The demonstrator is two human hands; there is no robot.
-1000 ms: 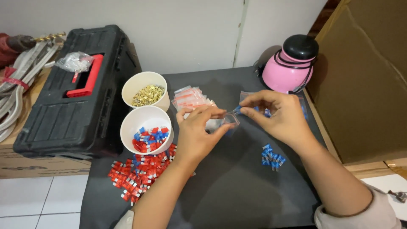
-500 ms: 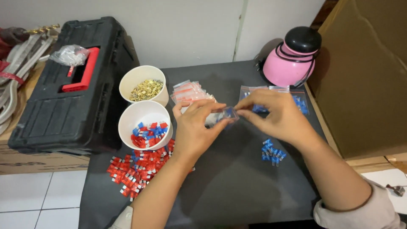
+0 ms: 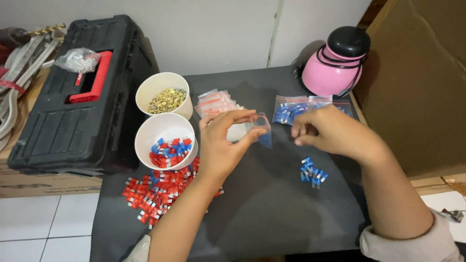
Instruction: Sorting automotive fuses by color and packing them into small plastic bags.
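Note:
My left hand (image 3: pixel 224 140) pinches a small clear zip bag (image 3: pixel 262 127) holding blue connectors, lifted above the dark table mat (image 3: pixel 272 218). My right hand (image 3: pixel 330 133) hovers just right of the bag with fingers curled, and nothing shows in it. A small heap of blue connectors (image 3: pixel 312 172) lies below my right hand. Filled bags of blue connectors (image 3: pixel 291 109) lie behind it. A stack of empty zip bags (image 3: pixel 218 103) sits behind my left hand.
Two white bowls stand at left: one with gold terminals (image 3: pixel 165 97), one with red and blue connectors (image 3: pixel 166 143). Loose red connectors (image 3: pixel 158 189) spread below them. A black toolbox (image 3: pixel 73 102) is far left, a pink and black container (image 3: pixel 337 63) at the back right.
My right hand has let go of the bag and drawn away to the right. My left hand still holds the bag, now with blue connectors inside.

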